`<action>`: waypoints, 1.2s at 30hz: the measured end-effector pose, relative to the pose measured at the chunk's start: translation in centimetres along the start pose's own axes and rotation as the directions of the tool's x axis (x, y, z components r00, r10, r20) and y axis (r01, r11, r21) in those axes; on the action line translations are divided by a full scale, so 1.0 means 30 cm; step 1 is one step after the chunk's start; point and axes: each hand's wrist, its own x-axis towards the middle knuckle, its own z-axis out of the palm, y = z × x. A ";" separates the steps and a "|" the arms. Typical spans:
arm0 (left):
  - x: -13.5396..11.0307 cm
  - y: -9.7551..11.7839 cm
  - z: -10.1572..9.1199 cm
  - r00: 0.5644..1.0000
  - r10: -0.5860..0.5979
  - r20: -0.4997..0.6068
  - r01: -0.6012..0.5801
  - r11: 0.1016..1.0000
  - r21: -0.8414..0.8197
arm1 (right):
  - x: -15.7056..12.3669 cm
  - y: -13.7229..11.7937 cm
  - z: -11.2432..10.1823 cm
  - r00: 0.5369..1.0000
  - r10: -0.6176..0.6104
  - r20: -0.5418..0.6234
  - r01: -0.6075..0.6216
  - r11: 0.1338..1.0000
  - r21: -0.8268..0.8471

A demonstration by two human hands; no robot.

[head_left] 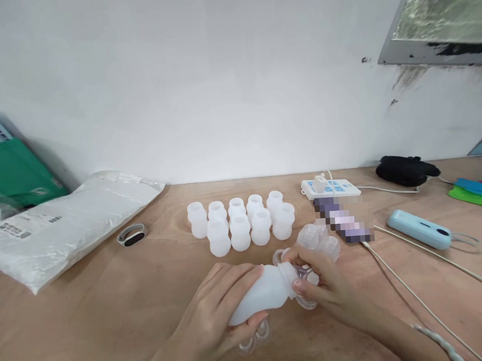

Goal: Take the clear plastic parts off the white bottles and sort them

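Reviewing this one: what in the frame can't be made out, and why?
All in the head view:
Held bottle: base end hidden by the left hand.
Clear parts: exact count unclear, some covered by the right hand.
Purple object: details lost to pixelation.
Package label: print too small to read.
Green item: cut off by the left edge.

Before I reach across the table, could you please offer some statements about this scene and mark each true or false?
1. The left hand grips the white bottle around its body. True.
2. The right hand rests flat on the table. False: the right hand is at the bottle's neck end.
3. A wristband lies beside the plastic parcel. True.
4. The power strip is left of the upright white containers. False: the power strip is right of the containers.
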 end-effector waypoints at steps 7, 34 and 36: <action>-0.010 -0.036 0.019 0.990 -0.123 -0.065 0.115 0.987 -0.113 | 0.047 0.031 -0.134 0.846 -0.393 -0.361 0.062 0.744 -0.666; -0.002 -0.016 0.006 0.979 -0.181 -0.098 0.157 0.965 -0.211 | 0.001 -0.018 -0.086 0.989 -0.068 -0.132 0.069 0.998 0.004; 0.000 -0.012 0.007 0.981 -0.171 -0.089 0.150 0.967 -0.204 | 0.001 -0.019 -0.075 0.989 -0.084 -0.121 0.086 0.996 0.018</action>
